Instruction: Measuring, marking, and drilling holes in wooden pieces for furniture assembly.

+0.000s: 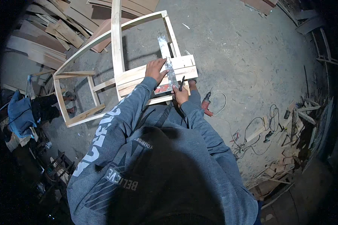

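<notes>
A metal try square (163,47) with a red-marked base lies across pale wooden planks (135,76) on a wooden frame (117,41). My left hand (155,70) is spread on the planks, with its thumb and fingertips pressing on the square's blade. In my right hand (181,96) a dark pen (182,82) stands up between the fingers. The right thumb and fingers are beside the base of the square, at the near plank edge. Where the pen's tip is, I cannot tell.
A red power drill (206,105) with a cord stands on the floor by my right leg. Boards (64,33) are piled at the far left, near a person (22,112). Cables (257,127) and wood scraps (287,161) lie at the right.
</notes>
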`<action>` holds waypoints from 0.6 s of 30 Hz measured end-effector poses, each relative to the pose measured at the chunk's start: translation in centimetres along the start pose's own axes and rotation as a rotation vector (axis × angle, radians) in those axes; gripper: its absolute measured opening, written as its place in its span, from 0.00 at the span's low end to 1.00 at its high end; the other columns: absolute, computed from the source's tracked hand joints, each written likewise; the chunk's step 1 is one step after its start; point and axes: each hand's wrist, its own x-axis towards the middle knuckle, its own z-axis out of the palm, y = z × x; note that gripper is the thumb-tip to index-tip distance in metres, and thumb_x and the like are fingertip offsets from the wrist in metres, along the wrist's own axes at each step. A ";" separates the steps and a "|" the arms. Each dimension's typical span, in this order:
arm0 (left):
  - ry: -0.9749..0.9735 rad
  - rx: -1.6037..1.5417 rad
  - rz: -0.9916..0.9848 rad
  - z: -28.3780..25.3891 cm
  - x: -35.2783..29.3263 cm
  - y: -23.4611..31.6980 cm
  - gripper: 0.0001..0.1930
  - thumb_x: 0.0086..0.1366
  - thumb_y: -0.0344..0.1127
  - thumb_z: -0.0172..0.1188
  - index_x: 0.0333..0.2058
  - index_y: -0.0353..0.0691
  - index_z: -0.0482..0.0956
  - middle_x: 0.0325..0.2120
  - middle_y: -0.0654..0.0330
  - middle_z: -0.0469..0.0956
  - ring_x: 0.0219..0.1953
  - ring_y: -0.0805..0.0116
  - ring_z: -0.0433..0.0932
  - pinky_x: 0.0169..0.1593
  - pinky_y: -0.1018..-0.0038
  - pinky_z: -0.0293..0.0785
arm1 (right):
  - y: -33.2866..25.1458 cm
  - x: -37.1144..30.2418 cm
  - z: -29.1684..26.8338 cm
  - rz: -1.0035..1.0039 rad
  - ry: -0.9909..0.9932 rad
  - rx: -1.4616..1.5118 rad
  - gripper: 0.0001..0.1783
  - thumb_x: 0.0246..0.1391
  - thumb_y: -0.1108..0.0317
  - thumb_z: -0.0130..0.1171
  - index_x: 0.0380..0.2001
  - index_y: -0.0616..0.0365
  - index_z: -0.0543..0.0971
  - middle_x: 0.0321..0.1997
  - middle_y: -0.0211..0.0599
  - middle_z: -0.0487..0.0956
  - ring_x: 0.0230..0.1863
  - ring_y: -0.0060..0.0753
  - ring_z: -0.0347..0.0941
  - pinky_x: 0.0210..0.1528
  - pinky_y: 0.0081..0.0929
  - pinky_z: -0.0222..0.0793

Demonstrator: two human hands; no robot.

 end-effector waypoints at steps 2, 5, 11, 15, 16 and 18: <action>0.003 -0.006 0.017 0.0 -0.1 -0.2 0.34 0.64 0.49 0.68 0.66 0.47 0.72 0.61 0.51 0.75 0.62 0.47 0.70 0.68 0.55 0.61 | 0.2 0.0 0.4 -0.004 0.059 0.021 0.13 0.65 0.60 0.68 0.39 0.60 0.82 0.26 0.32 0.83 0.20 0.21 0.72 0.22 0.24 0.66; 0.010 -0.010 0.022 0.3 -0.3 -0.7 0.34 0.63 0.48 0.69 0.66 0.46 0.72 0.61 0.51 0.75 0.62 0.46 0.70 0.68 0.55 0.61 | 0.0 -0.6 0.8 0.054 0.048 0.074 0.12 0.65 0.62 0.68 0.39 0.60 0.82 0.26 0.32 0.83 0.19 0.21 0.71 0.21 0.25 0.65; 0.068 -0.018 0.055 1.0 -0.3 -1.2 0.35 0.61 0.47 0.70 0.65 0.45 0.73 0.61 0.51 0.75 0.63 0.46 0.70 0.68 0.53 0.60 | 0.4 -0.5 1.1 0.044 0.060 0.077 0.17 0.64 0.64 0.68 0.48 0.65 0.82 0.29 0.36 0.84 0.25 0.26 0.74 0.28 0.33 0.66; 0.055 -0.029 0.045 1.2 -0.4 -1.2 0.35 0.61 0.46 0.71 0.65 0.44 0.73 0.61 0.51 0.75 0.63 0.46 0.70 0.68 0.53 0.60 | 0.1 -0.8 1.3 0.051 0.089 0.114 0.17 0.64 0.63 0.68 0.48 0.66 0.82 0.29 0.37 0.84 0.25 0.26 0.74 0.28 0.33 0.65; 0.049 -0.034 0.036 1.2 -0.4 -1.2 0.34 0.60 0.46 0.71 0.65 0.44 0.73 0.61 0.51 0.75 0.63 0.46 0.70 0.68 0.53 0.60 | 0.0 -0.8 1.3 0.068 0.098 0.102 0.16 0.64 0.63 0.68 0.47 0.66 0.83 0.29 0.36 0.84 0.24 0.26 0.74 0.27 0.32 0.65; 0.055 -0.049 0.047 1.1 -0.3 -1.3 0.34 0.60 0.45 0.71 0.65 0.44 0.73 0.61 0.51 0.75 0.63 0.46 0.70 0.68 0.53 0.60 | 0.1 -0.9 1.3 0.084 0.110 0.092 0.16 0.64 0.63 0.68 0.46 0.65 0.83 0.29 0.36 0.84 0.24 0.25 0.73 0.27 0.31 0.65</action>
